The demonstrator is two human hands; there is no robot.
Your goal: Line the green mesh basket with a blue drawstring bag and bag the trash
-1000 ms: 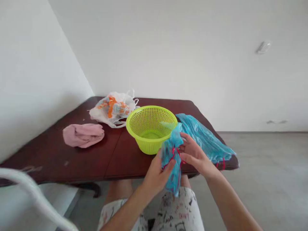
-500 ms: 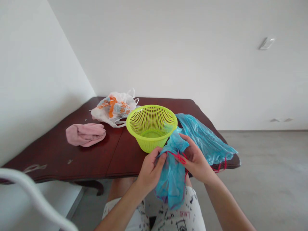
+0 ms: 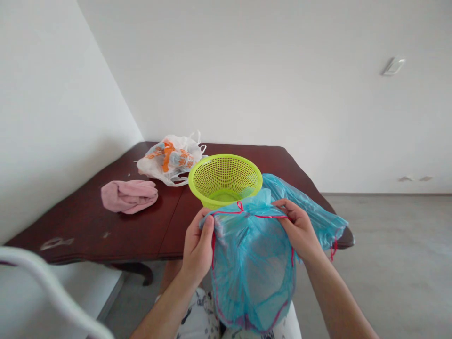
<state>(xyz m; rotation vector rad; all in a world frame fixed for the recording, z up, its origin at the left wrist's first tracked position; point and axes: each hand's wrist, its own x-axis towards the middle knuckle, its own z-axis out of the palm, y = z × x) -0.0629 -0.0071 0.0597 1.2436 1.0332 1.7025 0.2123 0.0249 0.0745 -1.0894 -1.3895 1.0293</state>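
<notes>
Between my two hands a sheer blue drawstring bag [image 3: 254,263] is stretched wide, hanging over my lap in front of the table's edge. Red cord runs along its upper edge, with a small red bow near the middle. My left hand [image 3: 199,245] pinches the left end of that edge, thumb toward me. At the right end my right hand [image 3: 298,226] grips the edge, its fingertips partly hidden by the fabric. Just beyond the bag stands a lime-green plastic basket [image 3: 226,165], its lower front covered by the bag.
Another blue bag [image 3: 310,207] with red cord lies at the table's right edge. A white plastic bag [image 3: 169,157] with orange print sits at the back left, and a folded pink cloth [image 3: 129,195] lies on the left of the dark red wooden table [image 3: 151,230]. A white curved bar [image 3: 45,282] crosses the lower left.
My hands have moved apart, spreading the blue drawstring bag from a gathered bunch into a wide sheet. The bag now covers the front of the green basket.
</notes>
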